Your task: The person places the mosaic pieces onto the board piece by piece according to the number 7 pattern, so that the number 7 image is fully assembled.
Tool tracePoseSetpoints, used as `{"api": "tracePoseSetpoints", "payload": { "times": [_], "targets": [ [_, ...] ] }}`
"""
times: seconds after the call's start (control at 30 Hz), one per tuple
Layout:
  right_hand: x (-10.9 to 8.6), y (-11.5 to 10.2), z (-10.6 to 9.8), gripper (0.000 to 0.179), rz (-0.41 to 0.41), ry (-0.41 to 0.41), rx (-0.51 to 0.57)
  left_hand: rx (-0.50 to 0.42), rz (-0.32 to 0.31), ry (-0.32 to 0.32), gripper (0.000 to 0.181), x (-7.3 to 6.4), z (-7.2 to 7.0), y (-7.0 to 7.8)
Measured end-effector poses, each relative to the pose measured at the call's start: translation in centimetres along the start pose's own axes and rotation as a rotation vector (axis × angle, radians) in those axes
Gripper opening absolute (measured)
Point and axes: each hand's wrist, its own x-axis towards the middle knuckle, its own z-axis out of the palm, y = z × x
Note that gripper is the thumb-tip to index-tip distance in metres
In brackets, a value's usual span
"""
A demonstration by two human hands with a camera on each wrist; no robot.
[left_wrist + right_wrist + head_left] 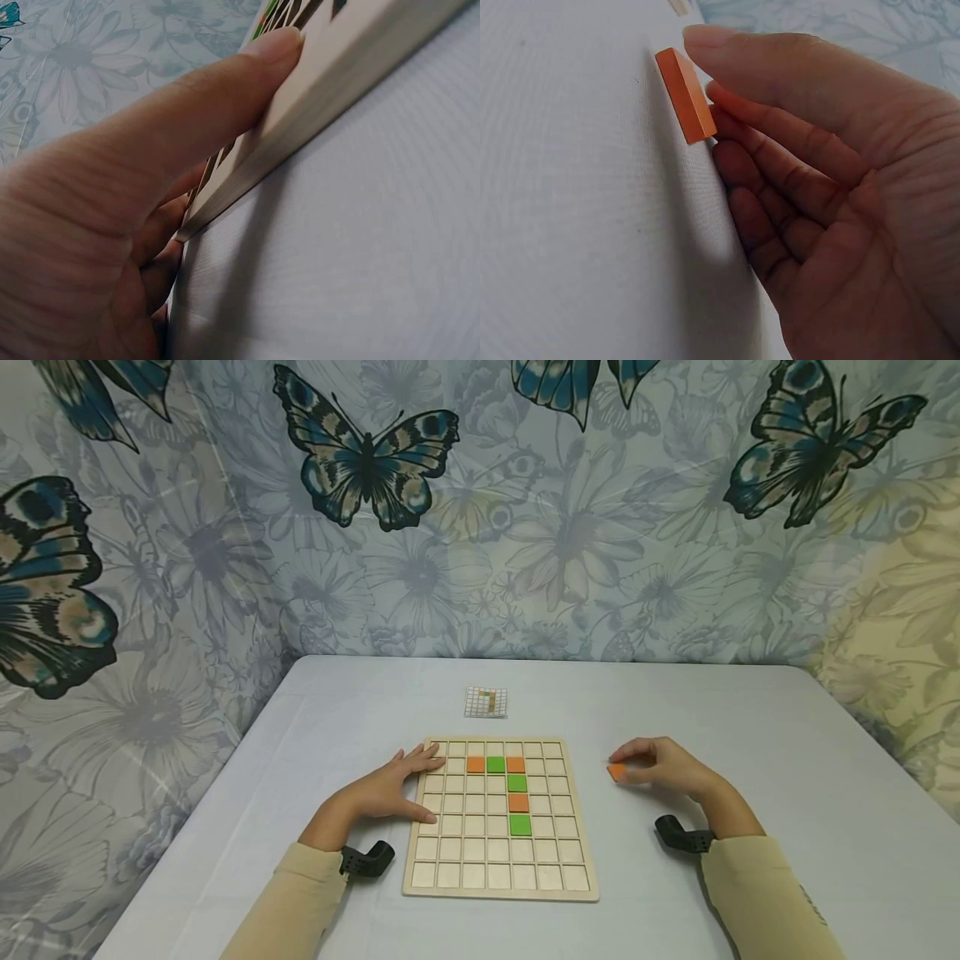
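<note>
A pale wooden grid board [475, 851] lies flat on the table. Orange tiles [476, 764] and green tiles [496, 764] alternate along an upper row, then run down one column. My left hand [386, 789] rests on the board's left side with spread fingers; in the left wrist view its thumb [225, 90] lies on the rim. To the right of the board, my right hand [667, 767] pinches a square orange tile [617, 772] between thumb and fingers. In the right wrist view this tile [690, 97] is tilted, close to the tabletop.
A small printed card [486, 702] with a coloured grid pattern lies behind the board. The table [337, 702] has a white cover, and patterned fabric with butterflies [367, 468] hangs behind it and at its left. Black wrist straps [367, 860] sit on both forearms.
</note>
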Motion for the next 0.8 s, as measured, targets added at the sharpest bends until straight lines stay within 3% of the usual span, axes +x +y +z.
{"api": "tracePoseSetpoints", "payload": {
  "times": [0.5, 0.8],
  "targets": [
    [0.0, 0.5, -0.3, 0.028, -0.102, -0.023, -0.059, 0.000, -0.006, -0.007, 0.090, 0.1, 0.0, 0.0],
    [0.1, 1.1, -0.2, 0.032, -0.097, 0.023, -0.103, -0.002, -0.001, -0.007, 0.089, 0.0, 0.0, 0.0]
  ]
}}
